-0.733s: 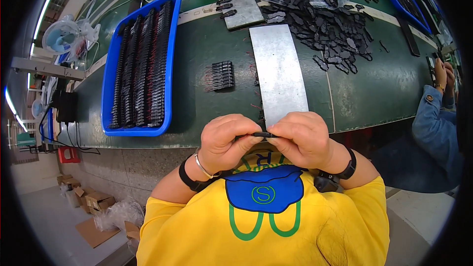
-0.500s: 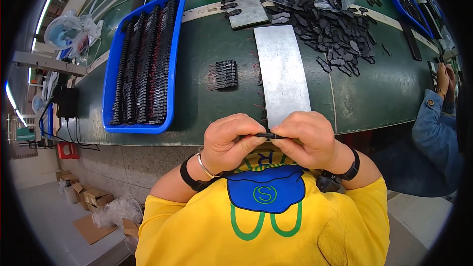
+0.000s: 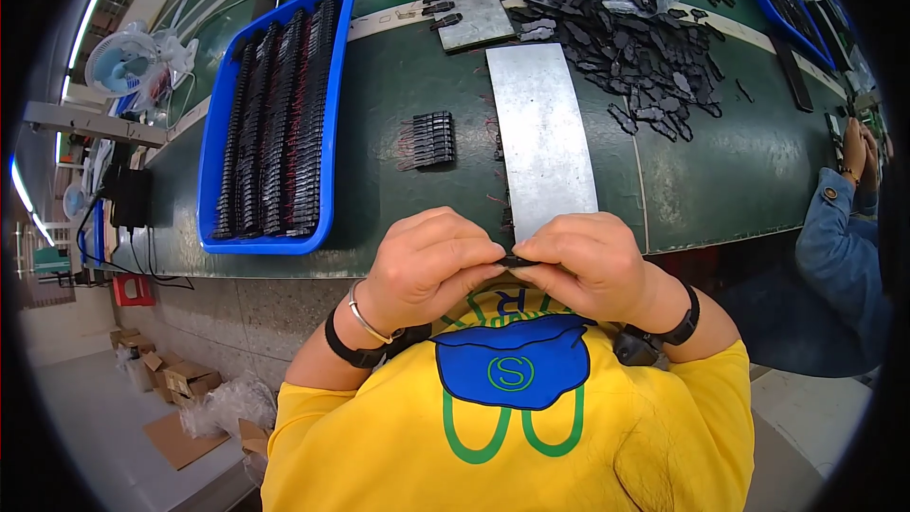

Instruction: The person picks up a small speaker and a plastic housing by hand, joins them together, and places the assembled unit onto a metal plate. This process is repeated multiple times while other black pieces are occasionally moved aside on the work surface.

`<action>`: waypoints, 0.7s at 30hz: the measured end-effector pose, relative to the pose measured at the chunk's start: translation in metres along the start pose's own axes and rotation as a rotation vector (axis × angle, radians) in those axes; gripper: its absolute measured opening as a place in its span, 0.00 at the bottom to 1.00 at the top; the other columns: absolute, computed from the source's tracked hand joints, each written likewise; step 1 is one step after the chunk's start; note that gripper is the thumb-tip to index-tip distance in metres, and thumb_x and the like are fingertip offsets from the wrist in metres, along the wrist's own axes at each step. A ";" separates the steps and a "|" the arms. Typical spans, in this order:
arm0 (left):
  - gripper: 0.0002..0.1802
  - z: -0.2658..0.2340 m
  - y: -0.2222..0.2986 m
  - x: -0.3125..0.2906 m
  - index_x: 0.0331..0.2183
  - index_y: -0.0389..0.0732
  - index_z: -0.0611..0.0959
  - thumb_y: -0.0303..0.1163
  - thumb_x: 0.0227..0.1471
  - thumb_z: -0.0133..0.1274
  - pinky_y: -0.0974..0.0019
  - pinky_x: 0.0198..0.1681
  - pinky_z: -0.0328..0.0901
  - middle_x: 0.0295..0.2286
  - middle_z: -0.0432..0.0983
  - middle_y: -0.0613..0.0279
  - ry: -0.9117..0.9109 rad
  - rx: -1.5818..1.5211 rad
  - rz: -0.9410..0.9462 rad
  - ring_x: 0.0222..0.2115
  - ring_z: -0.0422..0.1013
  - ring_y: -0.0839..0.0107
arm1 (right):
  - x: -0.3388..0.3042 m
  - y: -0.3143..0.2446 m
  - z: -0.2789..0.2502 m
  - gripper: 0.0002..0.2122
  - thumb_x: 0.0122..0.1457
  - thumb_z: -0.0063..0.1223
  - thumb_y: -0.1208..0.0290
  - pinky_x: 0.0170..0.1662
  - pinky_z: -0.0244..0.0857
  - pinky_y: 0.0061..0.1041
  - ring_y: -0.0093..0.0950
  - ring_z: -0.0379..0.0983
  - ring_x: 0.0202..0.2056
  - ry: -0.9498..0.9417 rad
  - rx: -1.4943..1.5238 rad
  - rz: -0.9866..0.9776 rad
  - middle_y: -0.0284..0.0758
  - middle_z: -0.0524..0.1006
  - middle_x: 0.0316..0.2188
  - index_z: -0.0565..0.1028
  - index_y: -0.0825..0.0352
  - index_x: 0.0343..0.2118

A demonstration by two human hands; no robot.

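Both of my hands meet at the table's near edge, pinching one small black plastic part (image 3: 513,262) between them. My left hand (image 3: 428,261) grips its left end with thumb and fingers. At its right end, the thumb and fingers of my right hand (image 3: 588,261) are closed. My fingertips hide much of the part. Just beyond them lies a long grey metal plate (image 3: 542,133), with black pieces and red wires along its left edge. A neat row of black parts with red wires (image 3: 434,139) rests on the green table to the plate's left.
A blue tray (image 3: 331,161) full of stacked black parts stands at left. Loose black plastic pieces (image 3: 654,66) are heaped at the far right beside clear bags. Another metal plate (image 3: 479,14) carries several parts. At the right edge, a co-worker's denim sleeve (image 3: 832,228) reaches in.
My left hand has shifted slightly left and up, its fingers now more stretched along the black part. My right hand stays nearly in place, still pinching.
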State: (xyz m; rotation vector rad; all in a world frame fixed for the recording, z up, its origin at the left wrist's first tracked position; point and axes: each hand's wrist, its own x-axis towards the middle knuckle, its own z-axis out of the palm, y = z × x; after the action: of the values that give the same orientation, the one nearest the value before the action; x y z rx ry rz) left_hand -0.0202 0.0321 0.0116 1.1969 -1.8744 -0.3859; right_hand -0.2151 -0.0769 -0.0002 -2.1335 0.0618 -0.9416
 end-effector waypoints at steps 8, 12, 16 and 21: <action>0.10 0.007 0.003 -0.006 0.29 0.37 0.82 0.21 0.39 0.63 0.68 0.27 0.66 0.26 0.78 0.58 0.147 -0.028 -0.086 0.24 0.74 0.65 | 0.001 -0.004 -0.003 0.08 0.45 0.63 0.79 0.25 0.67 0.26 0.34 0.74 0.22 -0.032 0.112 0.232 0.38 0.76 0.23 0.75 0.70 0.29; 0.10 0.003 0.005 -0.003 0.29 0.36 0.82 0.21 0.38 0.63 0.68 0.27 0.67 0.26 0.78 0.58 0.087 -0.041 -0.134 0.24 0.74 0.64 | -0.001 0.003 0.000 0.07 0.45 0.63 0.78 0.23 0.66 0.27 0.35 0.73 0.21 -0.028 0.012 0.093 0.37 0.74 0.21 0.75 0.70 0.27; 0.10 -0.001 0.003 0.000 0.29 0.36 0.82 0.20 0.38 0.63 0.67 0.27 0.67 0.26 0.78 0.57 0.023 0.044 -0.059 0.24 0.75 0.63 | -0.002 0.006 0.004 0.09 0.43 0.66 0.78 0.22 0.64 0.26 0.34 0.72 0.19 -0.006 -0.038 0.018 0.38 0.74 0.19 0.74 0.70 0.25; 0.10 -0.007 -0.002 -0.003 0.29 0.36 0.82 0.19 0.38 0.63 0.67 0.28 0.67 0.26 0.78 0.56 0.032 0.161 -0.099 0.25 0.74 0.62 | -0.003 0.009 0.000 0.11 0.43 0.66 0.73 0.22 0.64 0.28 0.34 0.70 0.20 0.002 -0.210 0.020 0.35 0.72 0.20 0.73 0.68 0.26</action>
State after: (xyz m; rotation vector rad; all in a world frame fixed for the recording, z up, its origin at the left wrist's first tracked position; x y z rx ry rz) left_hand -0.0134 0.0347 0.0130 1.3990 -1.8512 -0.2715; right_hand -0.2148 -0.0816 -0.0082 -2.3192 0.1904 -0.9608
